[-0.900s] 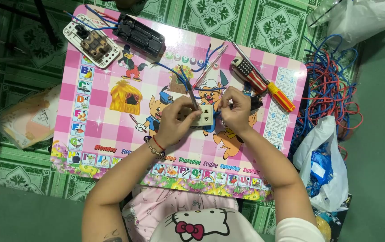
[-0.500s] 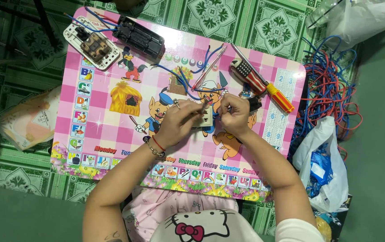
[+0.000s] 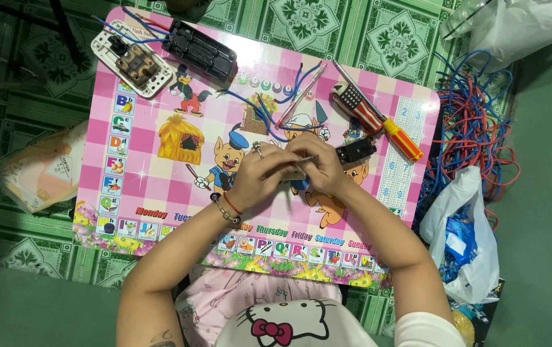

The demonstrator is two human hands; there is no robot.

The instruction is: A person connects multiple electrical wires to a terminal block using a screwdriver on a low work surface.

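Both my hands meet over the middle of a pink cartoon table (image 3: pixel 160 186). My left hand (image 3: pixel 256 177), with a ring and wrist bracelets, grips a small beige switch part (image 3: pixel 294 173) that is mostly hidden by my fingers. My right hand (image 3: pixel 324 172) pinches a thin grey metal tool (image 3: pixel 306 159) lying across the top of that part. A blue wire (image 3: pixel 260 115) runs from the hands toward the table's far side. A small black part (image 3: pixel 356 152) lies just right of my right hand.
A white switch plate (image 3: pixel 131 61) and a black block (image 3: pixel 200 51) lie at the far left. Two screwdrivers (image 3: pixel 360 106) (image 3: pixel 404 138) and a pen (image 3: pixel 298 96) lie at the far right. Tangled red and blue wires (image 3: pixel 475 128), a plastic bag (image 3: pixel 465 238) and paper packets (image 3: pixel 38 173) lie on the floor.
My hands have drawn closer together and now cover most of the beige part. The right hand has slid left across it with the thin tool.
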